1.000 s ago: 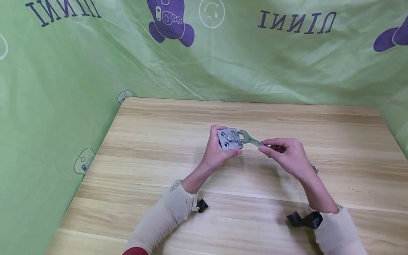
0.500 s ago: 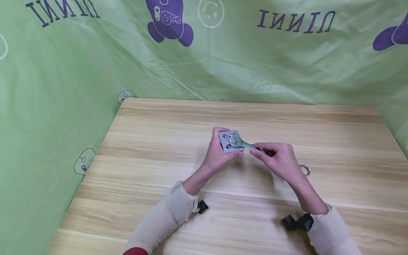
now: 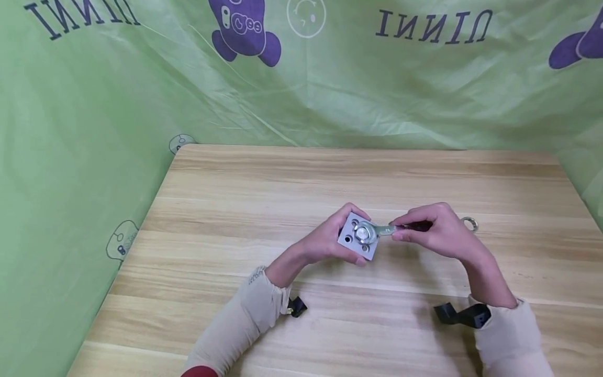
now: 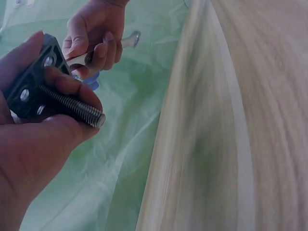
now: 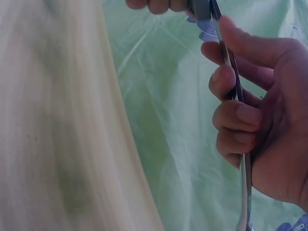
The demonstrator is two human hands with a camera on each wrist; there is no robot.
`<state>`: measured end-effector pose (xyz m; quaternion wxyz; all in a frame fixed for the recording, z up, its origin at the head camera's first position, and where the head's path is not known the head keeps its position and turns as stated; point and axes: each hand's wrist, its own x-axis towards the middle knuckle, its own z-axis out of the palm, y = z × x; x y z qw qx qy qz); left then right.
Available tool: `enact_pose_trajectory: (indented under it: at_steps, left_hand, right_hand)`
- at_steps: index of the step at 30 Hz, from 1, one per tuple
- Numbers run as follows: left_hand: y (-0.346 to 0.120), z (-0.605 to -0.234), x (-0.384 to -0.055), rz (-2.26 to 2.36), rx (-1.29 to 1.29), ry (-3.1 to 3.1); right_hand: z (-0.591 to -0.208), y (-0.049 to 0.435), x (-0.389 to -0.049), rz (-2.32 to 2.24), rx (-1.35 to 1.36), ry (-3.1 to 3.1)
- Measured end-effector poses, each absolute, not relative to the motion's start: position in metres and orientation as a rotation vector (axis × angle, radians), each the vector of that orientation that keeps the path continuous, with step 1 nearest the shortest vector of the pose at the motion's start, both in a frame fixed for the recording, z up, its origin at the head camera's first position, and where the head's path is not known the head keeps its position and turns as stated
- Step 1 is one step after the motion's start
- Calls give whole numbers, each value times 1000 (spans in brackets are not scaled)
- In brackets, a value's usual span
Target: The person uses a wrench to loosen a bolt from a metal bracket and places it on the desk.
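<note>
A square grey metal plate (image 3: 354, 245) with holes near its corners is held above the table by my left hand (image 3: 325, 238), fingers and thumb gripping its edges. At its middle sits a hex bolt head (image 3: 362, 233). Out of the plate's other side runs the threaded bolt shank (image 4: 77, 107), with left fingers curled beside it in the left wrist view. My right hand (image 3: 435, 230) grips a wrench (image 3: 385, 230) by its handle (image 5: 245, 178). The wrench's open end lies around the bolt head; its ring end (image 3: 470, 224) shows beyond the hand.
A wood-grain table (image 3: 245, 209) spreads under both hands. Green printed cloth (image 3: 330, 94) hangs behind it and along the left side. Black wrist mounts (image 3: 462, 315) stick out from the beige sleeves (image 3: 245, 319).
The wrench's open end has moved left onto the bolt head. Since then the plate has moved right and nearer and turned clockwise, and the right hand has shifted right with the wrench.
</note>
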<state>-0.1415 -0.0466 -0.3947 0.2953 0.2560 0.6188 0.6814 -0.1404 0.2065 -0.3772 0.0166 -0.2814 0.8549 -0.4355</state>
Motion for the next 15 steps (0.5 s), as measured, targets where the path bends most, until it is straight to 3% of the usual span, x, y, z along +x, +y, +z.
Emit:
enact_pose_trajectory:
  at_steps: [6,15]
  left_hand:
    - [-43,-392,-134,1654,773,1433]
    - [-44,-398,-132,1383,851,1135]
  right_hand:
    - [-376,214,-141,-1468,-1147,2397]
    - [-372,205,-137,-1423,-1304,2149]
